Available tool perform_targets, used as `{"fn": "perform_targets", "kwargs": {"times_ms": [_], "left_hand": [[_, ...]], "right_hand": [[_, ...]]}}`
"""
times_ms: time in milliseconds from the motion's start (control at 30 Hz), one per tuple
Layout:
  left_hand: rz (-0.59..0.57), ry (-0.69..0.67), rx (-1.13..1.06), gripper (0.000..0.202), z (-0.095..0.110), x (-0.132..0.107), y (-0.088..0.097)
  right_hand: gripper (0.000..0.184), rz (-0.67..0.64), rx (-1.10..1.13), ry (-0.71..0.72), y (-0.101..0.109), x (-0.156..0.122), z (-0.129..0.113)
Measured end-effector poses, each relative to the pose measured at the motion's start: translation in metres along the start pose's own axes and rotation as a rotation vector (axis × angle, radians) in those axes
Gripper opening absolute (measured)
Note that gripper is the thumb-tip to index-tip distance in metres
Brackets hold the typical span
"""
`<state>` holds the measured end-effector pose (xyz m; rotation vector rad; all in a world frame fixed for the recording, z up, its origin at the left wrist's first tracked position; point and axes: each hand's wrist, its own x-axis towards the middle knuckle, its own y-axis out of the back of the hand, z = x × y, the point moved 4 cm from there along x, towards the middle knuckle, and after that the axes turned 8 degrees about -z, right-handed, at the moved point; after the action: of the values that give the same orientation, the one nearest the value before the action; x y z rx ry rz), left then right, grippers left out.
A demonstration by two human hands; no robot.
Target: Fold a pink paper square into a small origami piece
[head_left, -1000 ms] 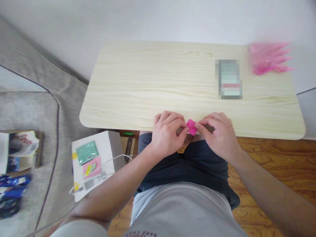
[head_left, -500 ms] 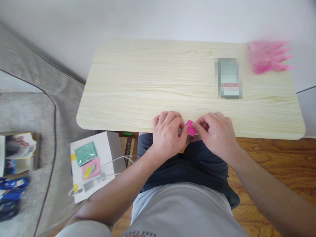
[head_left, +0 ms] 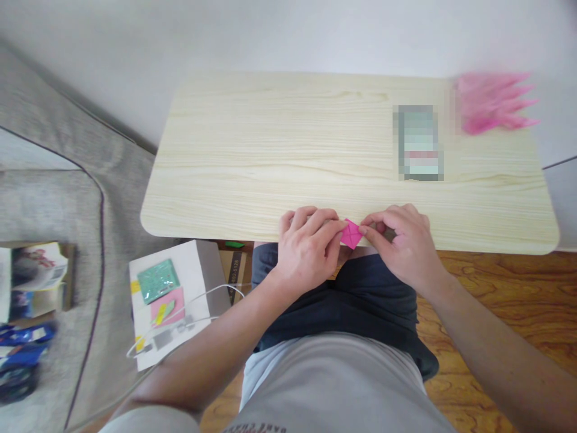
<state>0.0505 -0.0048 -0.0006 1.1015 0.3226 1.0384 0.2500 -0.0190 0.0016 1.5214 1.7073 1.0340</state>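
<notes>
A small folded piece of pink paper (head_left: 351,234) lies at the front edge of the light wooden table (head_left: 270,150), with crease lines across its face. My left hand (head_left: 311,243) holds its left side, index finger and thumb close together at the paper. From the other side, my right hand (head_left: 399,240) pinches the right corner between thumb and index finger. The tips of both hands partly cover the paper's edges.
A blurred-out phone-like object (head_left: 419,144) lies toward the table's right, beside pink pointed folded pieces (head_left: 496,102) at the back right corner. Left of my legs, a white box (head_left: 189,270) carries a green packet (head_left: 157,280), pink paper and a white cable.
My left index finger has stretched out onto the paper and my right hand has shifted slightly right. More of the paper's creased face shows between my fingers.
</notes>
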Motion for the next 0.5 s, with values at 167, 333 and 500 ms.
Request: {"fn": "perform_targets", "kwargs": {"times_ms": [167, 333, 500], "left_hand": [[0.007, -0.053, 0.015, 0.025, 0.001, -0.004, -0.001], [0.026, -0.135, -0.011, 0.032, 0.002, -0.021, -0.004], [0.082, -0.151, -0.086, 0.025, 0.001, -0.027, -0.005]], "right_hand": [[0.014, 0.066, -0.021, 0.077, -0.001, -0.009, 0.002], [0.022, 0.15, -0.061, 0.217, -0.008, -0.03, -0.005], [0.025, 0.105, 0.105, 0.302, -0.007, -0.038, -0.017]]}}
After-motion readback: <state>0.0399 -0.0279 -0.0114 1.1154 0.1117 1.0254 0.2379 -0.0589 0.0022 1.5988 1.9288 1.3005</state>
